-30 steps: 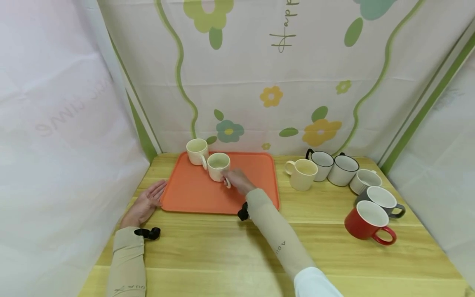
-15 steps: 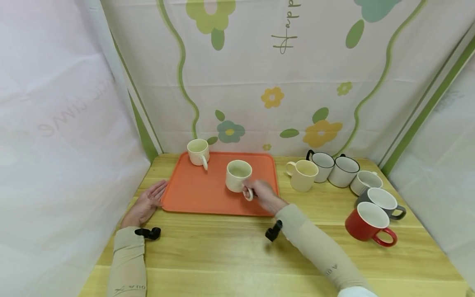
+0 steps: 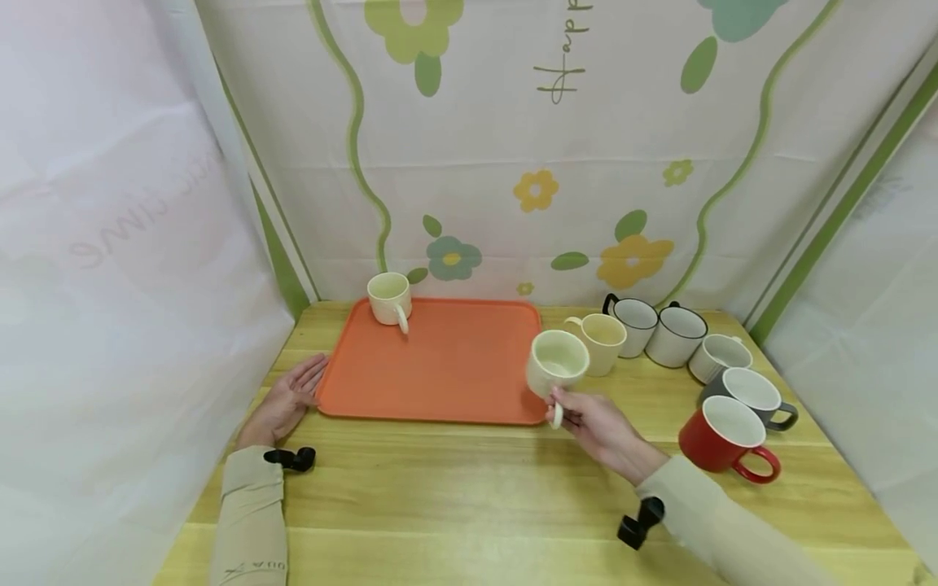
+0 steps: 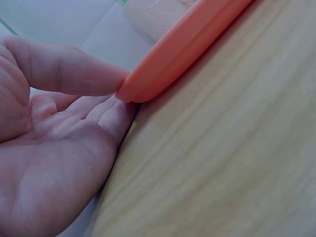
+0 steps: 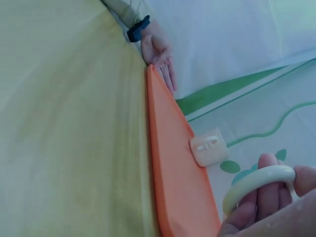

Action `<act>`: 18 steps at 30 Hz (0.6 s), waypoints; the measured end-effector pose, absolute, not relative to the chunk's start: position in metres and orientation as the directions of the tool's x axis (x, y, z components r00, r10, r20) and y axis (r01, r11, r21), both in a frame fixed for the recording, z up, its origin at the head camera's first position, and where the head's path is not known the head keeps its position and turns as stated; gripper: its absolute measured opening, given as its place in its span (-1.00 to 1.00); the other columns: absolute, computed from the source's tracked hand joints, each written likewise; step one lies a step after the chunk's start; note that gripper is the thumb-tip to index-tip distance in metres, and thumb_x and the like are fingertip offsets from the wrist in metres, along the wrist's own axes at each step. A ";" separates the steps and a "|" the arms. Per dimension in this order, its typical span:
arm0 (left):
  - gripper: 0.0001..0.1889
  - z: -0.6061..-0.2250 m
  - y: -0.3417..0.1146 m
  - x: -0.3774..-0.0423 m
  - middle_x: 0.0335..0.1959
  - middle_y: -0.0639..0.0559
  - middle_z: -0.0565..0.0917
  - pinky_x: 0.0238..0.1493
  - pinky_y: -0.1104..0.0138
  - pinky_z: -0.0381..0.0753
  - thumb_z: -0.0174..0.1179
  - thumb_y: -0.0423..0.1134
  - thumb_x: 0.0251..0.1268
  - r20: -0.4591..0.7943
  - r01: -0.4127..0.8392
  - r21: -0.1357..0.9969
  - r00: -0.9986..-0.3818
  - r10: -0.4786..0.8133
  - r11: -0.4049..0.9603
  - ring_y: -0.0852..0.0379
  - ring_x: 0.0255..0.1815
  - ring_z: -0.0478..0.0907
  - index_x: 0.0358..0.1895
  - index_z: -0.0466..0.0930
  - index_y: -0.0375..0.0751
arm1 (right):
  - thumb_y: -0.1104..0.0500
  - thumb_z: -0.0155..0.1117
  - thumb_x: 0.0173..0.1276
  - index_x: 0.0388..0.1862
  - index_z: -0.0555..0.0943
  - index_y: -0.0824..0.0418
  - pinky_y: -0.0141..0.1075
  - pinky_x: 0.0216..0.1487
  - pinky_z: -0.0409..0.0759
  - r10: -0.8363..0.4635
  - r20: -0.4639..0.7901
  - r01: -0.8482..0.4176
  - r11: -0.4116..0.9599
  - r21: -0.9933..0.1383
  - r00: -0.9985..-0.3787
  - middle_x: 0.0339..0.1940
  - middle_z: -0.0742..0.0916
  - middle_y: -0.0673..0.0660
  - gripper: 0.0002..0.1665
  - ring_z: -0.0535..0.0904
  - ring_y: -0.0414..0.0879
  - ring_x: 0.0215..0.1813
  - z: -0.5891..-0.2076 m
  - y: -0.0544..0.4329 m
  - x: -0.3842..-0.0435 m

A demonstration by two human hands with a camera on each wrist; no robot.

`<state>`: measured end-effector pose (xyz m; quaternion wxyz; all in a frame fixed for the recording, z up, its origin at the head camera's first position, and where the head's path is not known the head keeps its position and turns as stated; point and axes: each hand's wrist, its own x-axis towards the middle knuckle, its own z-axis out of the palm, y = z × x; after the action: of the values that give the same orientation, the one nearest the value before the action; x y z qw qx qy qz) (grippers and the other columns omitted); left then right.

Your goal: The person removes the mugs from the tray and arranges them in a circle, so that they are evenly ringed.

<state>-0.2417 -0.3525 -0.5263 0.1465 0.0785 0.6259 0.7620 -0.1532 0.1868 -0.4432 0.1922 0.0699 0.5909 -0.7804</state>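
Observation:
My right hand [image 3: 604, 431] holds a cream mug [image 3: 544, 376] by its handle, fingers through the loop, as the right wrist view shows. The mug is upright over the right edge of an orange tray [image 3: 440, 366]. At the tray's front left corner lies my left hand [image 3: 284, 404], palm turned up; its thumb [image 4: 81, 74] touches the corner and the straight fingers run along the tray's left side. A second cream mug [image 3: 386, 309] stands in the tray's back left corner, handle toward the front.
Right of the tray stands a pale yellow mug [image 3: 604, 358], overlapped by the held mug. Beyond it curve two white mugs with black rims [image 3: 670, 346], a ribbed white mug [image 3: 707, 362], a grey mug [image 3: 762, 395] and a red mug [image 3: 707, 443]. Printed cloth walls [image 3: 469, 163] enclose the table.
My right hand has carried the cream mug from beside the other mug at the tray's back, rightward and toward me, to the tray's right edge. The left hand stays at the corner.

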 end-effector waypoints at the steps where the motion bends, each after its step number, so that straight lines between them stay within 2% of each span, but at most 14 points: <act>1: 0.07 -0.525 -0.353 -0.241 0.76 -0.33 -0.38 0.43 0.61 0.44 -0.15 -0.87 0.14 -0.066 -0.127 0.976 -0.944 0.323 -0.174 -0.23 0.77 -0.47 0.72 -0.41 -0.36 | 0.12 0.14 0.66 -0.14 0.73 0.16 -0.41 0.06 0.67 -0.205 -0.344 0.387 -0.233 -0.892 -0.916 -0.25 0.77 -0.04 -0.75 0.70 -0.23 -0.21 -0.443 0.192 -0.148; 8: 0.05 -0.523 -0.354 -0.239 0.76 -0.29 -0.39 0.40 0.63 0.47 -0.17 -0.87 0.19 -0.072 -0.136 0.973 -0.945 0.321 -0.184 -0.20 0.77 -0.48 0.73 -0.40 -0.32 | 0.08 0.07 0.70 -0.20 0.72 0.02 -0.44 0.08 0.58 -0.067 -0.374 0.377 -0.282 -0.882 -0.925 -0.27 0.77 -0.14 -0.70 0.69 -0.28 -0.13 -0.447 0.207 -0.125; 12: 0.05 -0.524 -0.352 -0.240 0.77 -0.28 -0.38 0.48 0.58 0.40 -0.14 -0.85 0.20 -0.071 -0.131 0.978 -0.942 0.327 -0.164 -0.20 0.78 -0.46 0.73 -0.40 -0.32 | 0.08 0.05 0.71 -0.23 0.70 -0.06 -0.47 0.10 0.55 0.030 -0.386 0.360 -0.299 -0.884 -0.922 -0.26 0.77 -0.20 -0.69 0.69 -0.30 -0.12 -0.454 0.218 -0.116; 18: 0.07 -0.525 -0.353 -0.242 0.77 -0.28 -0.37 0.48 0.58 0.39 -0.14 -0.86 0.17 -0.072 -0.134 0.976 -0.943 0.325 -0.171 -0.19 0.78 -0.46 0.73 -0.40 -0.33 | 0.11 0.06 0.70 -0.23 0.73 -0.07 -0.49 0.12 0.59 0.087 -0.366 0.326 -0.302 -0.896 -0.926 -0.26 0.78 -0.22 -0.68 0.71 -0.33 -0.13 -0.465 0.237 -0.103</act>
<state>-0.2417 -0.3526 -0.5247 0.1506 0.0764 0.6259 0.7614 -0.1028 0.2366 -0.4648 0.0756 0.1762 0.5858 -0.7874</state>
